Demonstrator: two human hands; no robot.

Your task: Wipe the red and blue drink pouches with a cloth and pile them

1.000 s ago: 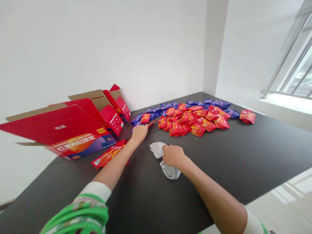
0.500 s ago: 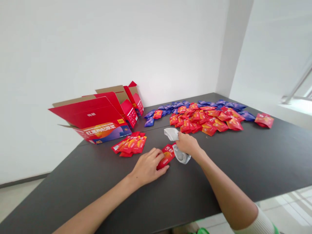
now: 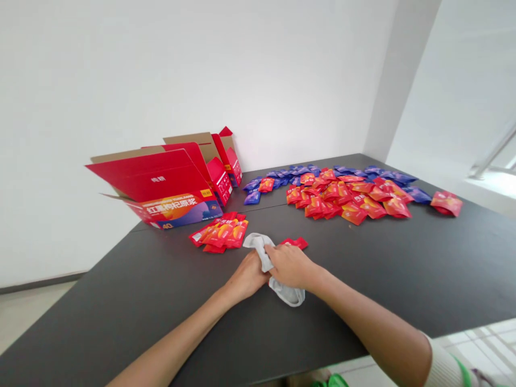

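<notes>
A grey-white cloth (image 3: pixel 288 294) is bunched in my right hand (image 3: pixel 290 264), whose fingers are closed round it. Under this hand lies a red pouch (image 3: pixel 296 243) on the table; only its far end and a sliver near the cloth show. My left hand (image 3: pixel 248 277) is at the pouch's near left side, closed at its edge, with its fingertips covered by the cloth and my right hand. The two hands touch or overlap. Just beyond my left hand is a small stack of red pouches (image 3: pixel 221 232).
Open red cartons (image 3: pixel 173 207) stand in a row at the back left, flaps raised. Farther back on the dark table (image 3: pixel 382 279) spreads a heap of red pouches (image 3: pixel 338 193) with blue pouches (image 3: pixel 298 171) behind. One red packet (image 3: pixel 446 203) lies apart at right.
My right hand has moved left with the cloth, over the pouch and onto my left hand's fingers. The camera view has shifted slightly.
</notes>
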